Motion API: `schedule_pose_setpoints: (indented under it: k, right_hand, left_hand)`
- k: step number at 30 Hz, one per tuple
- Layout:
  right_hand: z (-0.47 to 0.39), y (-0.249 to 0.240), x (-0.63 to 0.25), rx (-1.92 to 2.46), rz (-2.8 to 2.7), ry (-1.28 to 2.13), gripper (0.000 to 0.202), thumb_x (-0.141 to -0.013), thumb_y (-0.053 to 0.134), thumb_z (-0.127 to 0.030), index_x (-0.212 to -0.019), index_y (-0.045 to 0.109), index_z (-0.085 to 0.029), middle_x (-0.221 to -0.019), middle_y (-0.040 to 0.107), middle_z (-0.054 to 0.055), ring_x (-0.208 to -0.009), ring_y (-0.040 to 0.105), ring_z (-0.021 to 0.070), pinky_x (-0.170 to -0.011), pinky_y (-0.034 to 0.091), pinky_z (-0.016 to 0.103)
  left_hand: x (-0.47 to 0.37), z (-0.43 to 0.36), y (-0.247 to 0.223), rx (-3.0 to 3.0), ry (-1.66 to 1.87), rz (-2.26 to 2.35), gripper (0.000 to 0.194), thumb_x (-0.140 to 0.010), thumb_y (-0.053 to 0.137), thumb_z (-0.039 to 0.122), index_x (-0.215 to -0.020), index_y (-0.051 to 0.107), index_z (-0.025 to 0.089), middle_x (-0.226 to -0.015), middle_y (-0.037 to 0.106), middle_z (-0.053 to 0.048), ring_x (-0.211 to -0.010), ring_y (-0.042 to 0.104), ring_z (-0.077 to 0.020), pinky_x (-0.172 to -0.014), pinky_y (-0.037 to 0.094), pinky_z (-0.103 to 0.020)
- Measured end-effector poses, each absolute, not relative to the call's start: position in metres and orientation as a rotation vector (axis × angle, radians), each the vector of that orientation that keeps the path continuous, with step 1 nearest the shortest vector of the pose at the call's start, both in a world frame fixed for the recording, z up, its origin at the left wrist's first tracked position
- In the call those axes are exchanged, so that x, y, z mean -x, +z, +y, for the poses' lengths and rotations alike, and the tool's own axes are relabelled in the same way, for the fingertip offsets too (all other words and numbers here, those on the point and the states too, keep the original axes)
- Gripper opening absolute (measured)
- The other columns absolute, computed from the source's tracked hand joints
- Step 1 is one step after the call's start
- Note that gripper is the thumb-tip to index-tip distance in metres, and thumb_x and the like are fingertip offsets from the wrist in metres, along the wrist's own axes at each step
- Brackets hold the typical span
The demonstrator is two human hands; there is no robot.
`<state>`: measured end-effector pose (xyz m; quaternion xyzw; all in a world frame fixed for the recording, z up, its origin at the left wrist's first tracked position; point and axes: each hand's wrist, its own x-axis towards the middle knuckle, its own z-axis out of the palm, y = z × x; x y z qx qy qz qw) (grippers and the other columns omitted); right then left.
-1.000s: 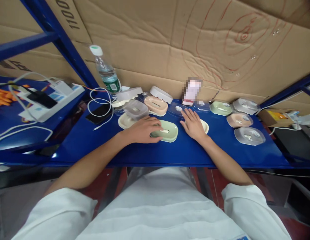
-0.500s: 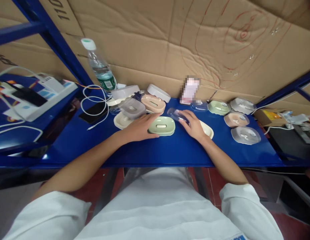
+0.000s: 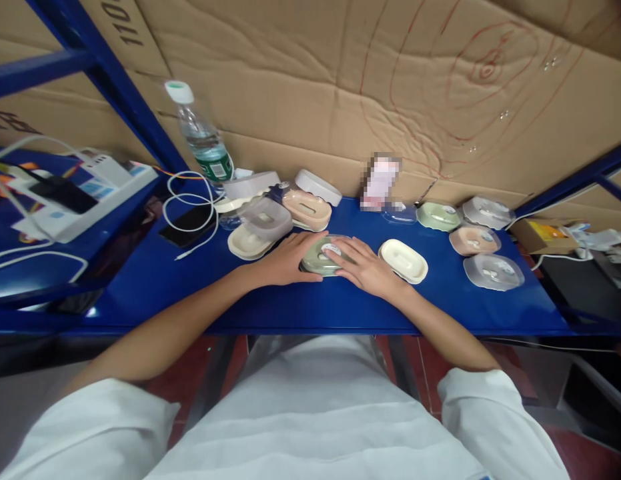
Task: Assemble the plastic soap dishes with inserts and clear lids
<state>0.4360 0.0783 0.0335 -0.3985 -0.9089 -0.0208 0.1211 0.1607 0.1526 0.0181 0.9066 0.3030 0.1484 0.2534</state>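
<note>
A green soap box (image 3: 315,259) sits on the blue table in front of me, with a clear lid (image 3: 331,249) bearing a round label on top of it. Wrapped round the box's left end, my left hand (image 3: 290,260) holds it with thumb in front and fingers behind. My right hand (image 3: 364,265) rests on the lid from the right, fingers closed over it. Whether the lid is fully seated cannot be seen under the fingers. A cream soap tray (image 3: 404,261) lies just right of my right hand.
Left of my hands is a heap of soap box parts, with a peach one (image 3: 307,212) and a grey one (image 3: 265,219). Lidded boxes, one green (image 3: 439,216), stand at the right. A water bottle (image 3: 205,143), white cable (image 3: 190,200) and propped phone (image 3: 381,181) are behind.
My right hand has brought the clear lid leftward from above the cream tray onto the green soap box. My left hand has stayed at the box's left end.
</note>
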Motion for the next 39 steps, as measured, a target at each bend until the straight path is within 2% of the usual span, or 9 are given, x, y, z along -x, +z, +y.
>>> schedule_pose_setpoints:
  k: [5,10,19,22,25,28,32,36,39]
  right_hand:
    - [0.079,0.030,-0.434,1.174,-2.666,0.031,0.054,-0.114,0.045,-0.032,-0.168,0.045,-0.031,-0.174,0.043,0.009,-0.167,0.030,0.0292,-0.135,0.029,0.061]
    - [0.081,0.025,-0.434,1.191,-2.696,-0.040,0.066,-0.107,0.060,-0.051,-0.167,0.046,-0.028,-0.177,0.038,0.011,-0.168,0.024,0.0352,-0.135,0.025,0.064]
    - [0.069,0.039,-0.429,1.219,-2.681,-0.255,0.064,-0.110,0.054,-0.045,-0.167,0.045,-0.016,-0.166,0.053,0.017,-0.154,0.049,0.0352,-0.130,0.033,0.056]
    - [0.070,0.054,-0.442,1.260,-2.627,-0.180,0.065,-0.107,0.058,-0.044,-0.166,0.047,-0.018,-0.166,0.053,0.015,-0.152,0.051,0.0348,-0.126,0.038,0.052]
    - [0.075,0.071,-0.487,1.412,-2.404,-0.141,0.062,-0.104,0.061,-0.045,-0.160,0.053,-0.023,-0.160,0.061,0.012,-0.146,0.056,0.0355,-0.122,0.039,0.054]
    - [0.079,0.080,-0.552,1.697,-2.091,-0.236,0.062,-0.094,0.067,-0.039,-0.154,0.058,-0.025,-0.151,0.067,0.012,-0.139,0.058,0.0401,-0.120,0.035,0.061]
    - [0.079,0.074,-0.617,2.043,-1.873,-0.252,0.062,-0.083,0.069,-0.030,-0.145,0.064,-0.022,-0.148,0.068,0.016,-0.139,0.054,0.0431,-0.116,0.035,0.064]
    - [0.070,0.066,-0.640,2.156,-1.842,-0.206,0.058,-0.086,0.068,-0.031,-0.143,0.065,-0.023,-0.144,0.069,0.017,-0.138,0.055,0.0448,-0.114,0.034,0.070]
    - [0.063,0.061,-0.647,2.136,-1.905,-0.199,0.050,-0.088,0.068,-0.032,-0.137,0.068,-0.024,-0.140,0.071,0.017,-0.134,0.059,0.0410,-0.113,0.038,0.067]
  left_hand:
    - [-0.154,0.156,0.019,-2.451,0.342,0.747,0.113,-0.092,0.074,0.068,-0.176,0.011,0.026,-0.180,0.026,-0.017,-0.166,0.026,-0.0398,-0.132,0.027,-0.057]
    - [-0.154,0.157,0.020,-2.456,0.381,0.730,0.109,-0.093,0.076,0.062,-0.176,0.017,0.025,-0.179,0.029,-0.017,-0.164,0.030,-0.0399,-0.133,0.028,-0.056]
    - [-0.164,0.147,0.024,-2.188,0.650,0.787,0.108,-0.082,0.085,0.062,-0.168,0.033,0.023,-0.169,0.045,-0.018,-0.153,0.050,-0.0380,-0.126,0.044,-0.054]
    - [-0.172,0.139,0.020,-2.029,0.704,0.680,0.110,-0.088,0.081,0.062,-0.173,0.018,0.031,-0.175,0.035,-0.018,-0.154,0.049,-0.0379,-0.118,0.054,-0.055]
    - [-0.176,0.133,0.019,-2.005,0.740,0.626,0.107,-0.095,0.075,0.059,-0.173,0.006,0.038,-0.180,0.018,-0.017,-0.159,0.042,-0.0376,-0.118,0.054,-0.056]
    - [-0.173,0.131,0.021,-2.129,0.729,0.636,0.084,-0.103,0.066,0.055,-0.171,0.021,0.039,-0.181,0.014,-0.014,-0.160,0.039,-0.0352,-0.123,0.049,-0.055]
    - [-0.169,0.134,0.020,-2.273,0.639,0.694,0.061,-0.106,0.060,0.053,-0.161,0.044,0.032,-0.176,0.022,-0.014,-0.154,0.046,-0.0339,-0.127,0.046,-0.054]
    - [-0.169,0.134,0.020,-2.379,0.589,0.707,0.051,-0.106,0.059,0.050,-0.151,0.058,0.026,-0.175,0.022,-0.014,-0.154,0.045,-0.0362,-0.130,0.041,-0.057]
    - [-0.169,0.132,0.022,-2.422,0.569,0.700,0.047,-0.106,0.060,0.048,-0.148,0.061,0.025,-0.176,0.022,-0.014,-0.153,0.045,-0.0370,-0.128,0.043,-0.058]
